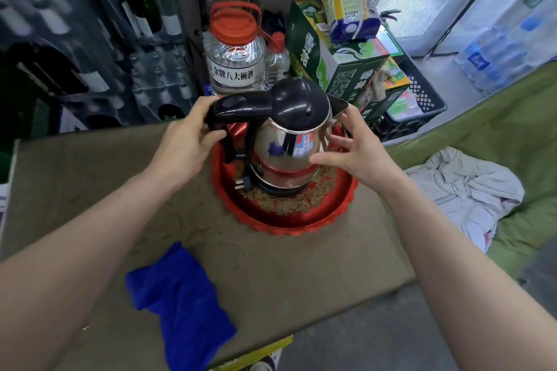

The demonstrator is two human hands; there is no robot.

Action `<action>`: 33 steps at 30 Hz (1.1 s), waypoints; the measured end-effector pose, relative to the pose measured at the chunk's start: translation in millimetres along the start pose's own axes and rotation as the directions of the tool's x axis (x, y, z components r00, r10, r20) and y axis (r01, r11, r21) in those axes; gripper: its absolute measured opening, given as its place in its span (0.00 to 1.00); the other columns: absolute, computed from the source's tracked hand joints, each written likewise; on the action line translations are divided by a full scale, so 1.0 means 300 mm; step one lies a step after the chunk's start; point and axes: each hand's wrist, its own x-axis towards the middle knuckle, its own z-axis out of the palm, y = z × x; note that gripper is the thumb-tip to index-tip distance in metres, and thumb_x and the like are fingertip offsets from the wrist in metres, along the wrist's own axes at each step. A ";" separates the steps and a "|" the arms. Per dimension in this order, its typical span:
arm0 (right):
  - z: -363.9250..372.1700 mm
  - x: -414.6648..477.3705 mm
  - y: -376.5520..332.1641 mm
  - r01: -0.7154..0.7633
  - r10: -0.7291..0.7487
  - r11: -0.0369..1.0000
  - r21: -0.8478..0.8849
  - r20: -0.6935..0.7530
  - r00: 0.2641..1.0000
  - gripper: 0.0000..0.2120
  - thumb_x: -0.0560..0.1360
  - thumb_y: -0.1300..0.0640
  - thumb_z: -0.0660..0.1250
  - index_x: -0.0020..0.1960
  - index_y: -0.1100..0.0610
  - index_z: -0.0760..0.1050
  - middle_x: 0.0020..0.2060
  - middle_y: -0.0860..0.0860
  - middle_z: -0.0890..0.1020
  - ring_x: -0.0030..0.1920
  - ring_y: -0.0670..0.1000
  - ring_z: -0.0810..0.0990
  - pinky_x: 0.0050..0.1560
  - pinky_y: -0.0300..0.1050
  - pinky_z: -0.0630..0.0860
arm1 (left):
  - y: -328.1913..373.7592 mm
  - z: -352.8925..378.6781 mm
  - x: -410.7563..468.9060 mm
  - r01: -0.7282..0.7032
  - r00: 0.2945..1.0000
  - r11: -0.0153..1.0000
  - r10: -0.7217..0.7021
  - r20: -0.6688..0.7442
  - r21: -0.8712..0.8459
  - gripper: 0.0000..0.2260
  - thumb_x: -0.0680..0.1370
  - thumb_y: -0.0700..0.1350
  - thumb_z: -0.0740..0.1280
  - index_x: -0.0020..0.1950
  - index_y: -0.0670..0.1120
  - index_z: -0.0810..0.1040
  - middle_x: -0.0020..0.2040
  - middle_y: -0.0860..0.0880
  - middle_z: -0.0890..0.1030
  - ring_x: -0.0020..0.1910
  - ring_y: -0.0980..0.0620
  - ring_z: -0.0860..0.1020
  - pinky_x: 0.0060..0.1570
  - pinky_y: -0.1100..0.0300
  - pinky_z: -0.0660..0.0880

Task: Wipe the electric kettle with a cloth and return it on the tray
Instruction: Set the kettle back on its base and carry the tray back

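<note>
Left hand [184, 141] grip is wrapping closed around the black plastic handle [238, 107] of the polished steel electric kettle with a black domed lid [286, 141], centre of the frame. Right hand [358, 150] is resting open against the steel wall, fingers [340, 141] spread and thumb low near the base; it is steadying, not clamping.

Kettle is sitting upright on, or just above, its black base inside the round red tray with gold floral pattern [301, 221]; whether it is touching the base cannot be told. A power plug [242, 184] is lying on the tray just left of the base.

Blue microfibre cloth [177, 292] is lying crumpled on the brown counter [286, 265] at lower left of the frame, well apart from both hands.

Judgement: with the cloth out of hand, this is either the lift-off before wiping or the set-down after it; the steel is looking bright, but that is not settling it. If it is the former, wiping and returning are both remaining.

A pale crumpled fabric [464, 190] is lying on the green surface at right.
</note>
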 end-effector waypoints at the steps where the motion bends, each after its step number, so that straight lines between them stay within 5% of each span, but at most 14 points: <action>1: -0.003 0.012 0.000 0.008 -0.008 1.000 -0.007 0.005 1.000 0.43 0.68 0.60 0.82 0.76 0.50 0.64 0.74 0.44 0.71 0.72 0.33 0.69 0.69 0.38 0.73 | -0.005 0.001 0.008 0.005 1.000 1.000 -0.005 -0.009 -0.003 0.23 0.79 0.41 0.68 0.70 0.55 0.67 0.56 0.46 0.83 0.57 0.46 0.81 0.63 0.47 0.75; 6: -0.020 0.041 0.018 0.003 -0.003 1.000 0.019 0.002 1.000 0.43 0.69 0.60 0.81 0.77 0.49 0.63 0.77 0.46 0.69 0.77 0.43 0.65 0.73 0.42 0.72 | -0.002 0.019 0.050 -0.005 0.999 1.000 0.005 -0.051 -0.011 0.24 0.79 0.41 0.68 0.72 0.56 0.67 0.55 0.48 0.83 0.58 0.48 0.81 0.64 0.51 0.74; 11: -0.044 0.004 0.027 -0.037 0.040 0.997 0.072 -0.041 0.998 0.42 0.70 0.65 0.79 0.77 0.50 0.62 0.78 0.48 0.66 0.64 0.26 0.72 0.57 0.29 0.76 | 0.027 0.047 0.088 -0.030 0.999 0.999 0.030 -0.017 -0.014 0.24 0.79 0.44 0.67 0.73 0.59 0.66 0.57 0.45 0.83 0.58 0.46 0.81 0.63 0.45 0.75; 16: -0.028 -0.032 0.039 -0.119 0.133 0.983 0.143 -0.092 0.987 0.42 0.71 0.66 0.79 0.77 0.48 0.61 0.82 0.52 0.59 0.71 0.51 0.71 0.47 0.25 0.77 | 0.050 0.059 0.085 -0.060 0.998 0.998 0.060 0.000 -0.029 0.24 0.80 0.43 0.66 0.72 0.62 0.65 0.54 0.47 0.84 0.56 0.46 0.82 0.62 0.46 0.75; 22: 0.018 0.009 0.032 -0.084 0.094 0.981 0.177 -0.047 0.994 0.45 0.72 0.64 0.79 0.80 0.47 0.58 0.81 0.48 0.61 0.70 0.47 0.74 0.63 0.37 0.78 | 0.022 0.035 0.074 -0.029 0.997 1.000 0.029 -0.070 0.010 0.26 0.79 0.42 0.67 0.72 0.61 0.64 0.56 0.46 0.83 0.56 0.46 0.81 0.61 0.49 0.75; 25: 0.027 0.041 0.027 -0.077 0.079 0.982 0.174 -0.004 0.997 0.46 0.71 0.64 0.79 0.76 0.37 0.58 0.77 0.41 0.60 0.72 0.47 0.72 0.71 0.48 0.74 | -0.006 0.033 0.067 0.013 0.996 1.000 -0.012 -0.084 0.008 0.27 0.78 0.41 0.68 0.73 0.59 0.63 0.58 0.49 0.83 0.58 0.46 0.81 0.61 0.50 0.74; 30: -0.009 0.066 0.007 -0.119 0.116 0.989 0.089 0.032 0.993 0.45 0.73 0.63 0.78 0.76 0.38 0.55 0.73 0.40 0.61 0.65 0.40 0.74 0.59 0.32 0.77 | 0.022 0.019 0.049 -0.008 1.000 0.998 0.006 -0.028 -0.058 0.26 0.77 0.41 0.71 0.70 0.60 0.67 0.59 0.59 0.78 0.55 0.57 0.80 0.60 0.58 0.72; 33: 0.000 0.034 0.000 -0.157 0.161 0.987 0.045 -0.112 0.981 0.40 0.76 0.60 0.75 0.80 0.46 0.57 0.75 0.49 0.70 0.69 0.48 0.75 0.67 0.45 0.77 | 0.052 0.018 0.019 -0.002 0.999 0.995 0.005 0.038 -0.096 0.24 0.72 0.46 0.75 0.64 0.62 0.72 0.57 0.58 0.81 0.52 0.59 0.82 0.60 0.53 0.77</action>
